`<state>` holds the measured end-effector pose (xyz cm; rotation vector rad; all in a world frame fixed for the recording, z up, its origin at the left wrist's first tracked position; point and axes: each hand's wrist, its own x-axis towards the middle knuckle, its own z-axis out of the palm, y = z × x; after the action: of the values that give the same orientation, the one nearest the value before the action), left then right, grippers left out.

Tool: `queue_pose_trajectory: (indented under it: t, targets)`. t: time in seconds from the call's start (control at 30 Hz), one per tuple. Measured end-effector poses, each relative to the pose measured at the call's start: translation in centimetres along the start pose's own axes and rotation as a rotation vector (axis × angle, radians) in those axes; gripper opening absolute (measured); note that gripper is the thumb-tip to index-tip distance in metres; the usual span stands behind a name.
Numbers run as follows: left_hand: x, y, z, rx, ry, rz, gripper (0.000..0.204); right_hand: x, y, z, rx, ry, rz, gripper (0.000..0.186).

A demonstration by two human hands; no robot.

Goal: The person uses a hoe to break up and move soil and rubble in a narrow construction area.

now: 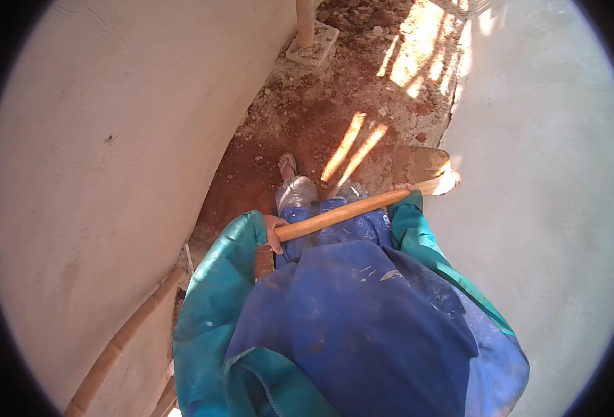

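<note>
fingers (276, 235) gripping wooden handle (341, 213), walls (105, 174) close

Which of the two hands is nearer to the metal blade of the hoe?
Right. The right hand grips the wooden handle just beside the blade; the left hand holds its far end.

Wooden handle (341, 212), smooth and pale yellow-brown, with a faint sheen in sunlight. Flat blade (418, 163) at its far end, dull metal, matt, coated in dried grey-brown residue. Plastered walls, left (98, 160) and right (550, 181), pale, matt, fine-grained and mostly even. Earth floor (300, 132), red-brown, rough, strewn with crumbs and small stones. Small slab (312, 50), grey concrete, coarse. Bamboo poles (123, 340), tan, smooth, jointed. Teal sleeves (213, 299), woven cloth with a slight satin gloss. Blue garment (362, 313), matt cloth, dusted and flecked with pale powder.
</note>
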<state>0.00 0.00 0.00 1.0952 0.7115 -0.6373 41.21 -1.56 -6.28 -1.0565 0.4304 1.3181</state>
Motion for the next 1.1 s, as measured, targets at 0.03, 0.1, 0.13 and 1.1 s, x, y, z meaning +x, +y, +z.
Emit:
queue_pose_trajectory:
  t: [0.03,0.1,0.13,1.1]
  targets:
    - [-0.6,0.4,0.8,-0.019,0.026,0.018,0.099,-0.2,1.0,-1.2,0.026,0.04,-0.001,0.011]
    - [-1.2,2.3,-2.4,-0.009,0.083,0.019,0.1,2.4,1.1,1.8,0.058,0.05,-0.027,0.011]
    - [-1.2,1.4,-0.7,-0.04,0.048,-0.035,0.101,1.6,2.2,-0.1,0.048,0.106,-0.012,0.011]
    - [26.3,-16.5,-9.6,-0.267,0.999,0.181,0.026,35.9,23.1,5.9,-0.809,0.14,-0.245,0.019]
